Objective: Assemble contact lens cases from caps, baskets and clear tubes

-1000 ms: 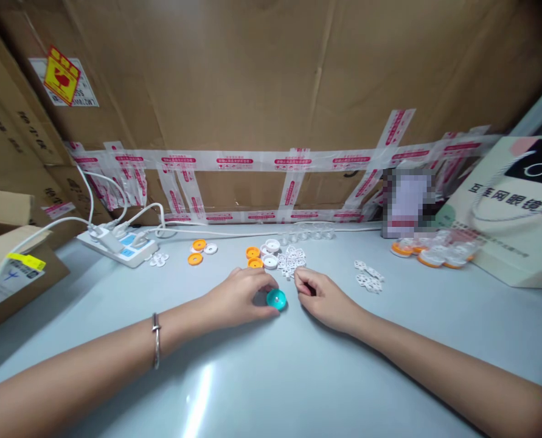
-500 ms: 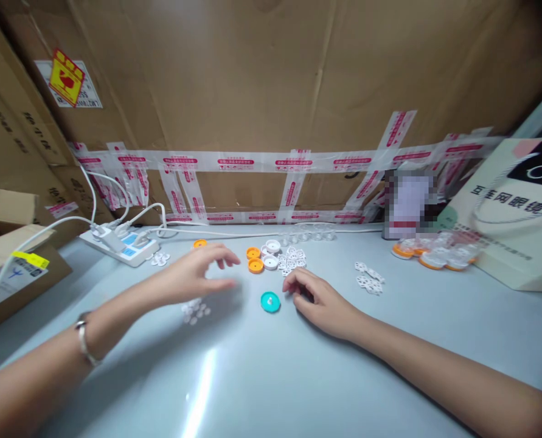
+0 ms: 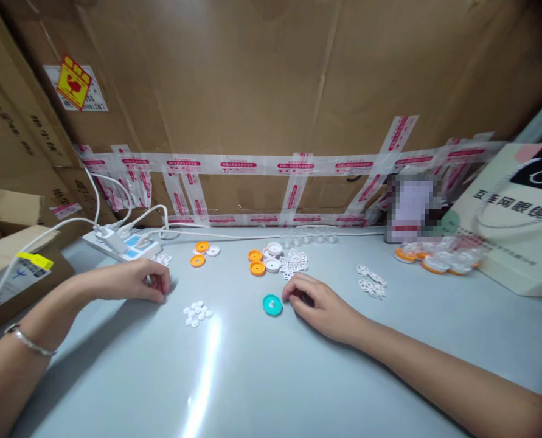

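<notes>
Since the picture half a second ago, the person's left hand (image 3: 134, 283) has swung further out to the left, past the loose cluster of small white discs (image 3: 201, 316), while the right hand (image 3: 323, 306) has stayed about where it was. The teal disc (image 3: 272, 311) lies flat on the table (image 3: 252, 383) in front of the person, with a pale peg (image 3: 272, 303) at its centre. Being round, it has no long axis to line up with; what matters is the side. It sits just to the left of the right hand's curled fingertips, almost at its rim, and whether they touch it cannot be told. The left hand is well apart from it, with the small white discs lying between, nearer the person.

The right hand's fingers are bent inward in a narrow curl, their inside in shadow, so whether they hold anything cannot be told. The left hand's thumb and fingertips are drawn close together; nothing shows between them, though something small could be hidden.

Beyond the teal disc stand orange rings (image 3: 257, 268) and white rings (image 3: 272, 264), beside flat perforated white pieces (image 3: 294, 263). Further left, past the left hand, is a power strip (image 3: 149, 250); far right stands a paper bag (image 3: 503, 243).
</notes>
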{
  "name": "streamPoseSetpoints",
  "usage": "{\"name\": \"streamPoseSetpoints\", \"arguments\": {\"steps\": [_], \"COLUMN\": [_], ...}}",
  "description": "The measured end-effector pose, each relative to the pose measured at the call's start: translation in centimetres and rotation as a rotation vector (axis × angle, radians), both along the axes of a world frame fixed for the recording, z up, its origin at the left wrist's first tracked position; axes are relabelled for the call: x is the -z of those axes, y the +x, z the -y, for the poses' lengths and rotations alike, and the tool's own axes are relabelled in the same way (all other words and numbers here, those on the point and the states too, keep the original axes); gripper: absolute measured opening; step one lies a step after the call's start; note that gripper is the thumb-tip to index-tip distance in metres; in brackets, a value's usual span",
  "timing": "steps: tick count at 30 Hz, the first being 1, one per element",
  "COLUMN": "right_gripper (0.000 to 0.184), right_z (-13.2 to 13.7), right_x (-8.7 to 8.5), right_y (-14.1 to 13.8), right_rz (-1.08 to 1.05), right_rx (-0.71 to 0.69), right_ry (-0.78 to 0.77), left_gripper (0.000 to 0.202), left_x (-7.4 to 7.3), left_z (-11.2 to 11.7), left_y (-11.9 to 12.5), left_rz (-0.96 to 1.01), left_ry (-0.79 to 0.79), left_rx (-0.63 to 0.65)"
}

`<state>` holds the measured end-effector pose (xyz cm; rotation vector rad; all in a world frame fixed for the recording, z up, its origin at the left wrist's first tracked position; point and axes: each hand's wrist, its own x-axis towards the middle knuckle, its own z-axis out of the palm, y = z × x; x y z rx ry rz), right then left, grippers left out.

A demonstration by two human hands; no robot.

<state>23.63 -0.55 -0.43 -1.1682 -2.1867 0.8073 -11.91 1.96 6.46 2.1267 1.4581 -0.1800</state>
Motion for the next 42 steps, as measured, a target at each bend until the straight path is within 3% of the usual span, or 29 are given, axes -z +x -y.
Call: {"name": "streamPoseSetpoints", "arguments": {"steps": [7,31,42], "right_gripper": [0.02,0.019,0.012], "right_z": [-0.1,0.0,0.0], "right_x": [0.0,0.1,-0.1], "right_y": [0.0,-0.1,-0.1], "right_rz": [-0.012,-0.007,0.0], "right_rx": [-0.004,-0.014,-0.008], "right_ry": [0.018,0.026,0.015], "left_gripper": [0.024,0.019,0.018], "left_x": [0.7,0.8,0.8], "left_z": [0.2,1.0,1.6], "left_y": [0.0,0.2,0.3], "left_rz": [0.029,-0.002,-0.083], "left_ry": [0.034,0.106,0.195], "left_rx": [-0.053,-0.085,-0.014]}}
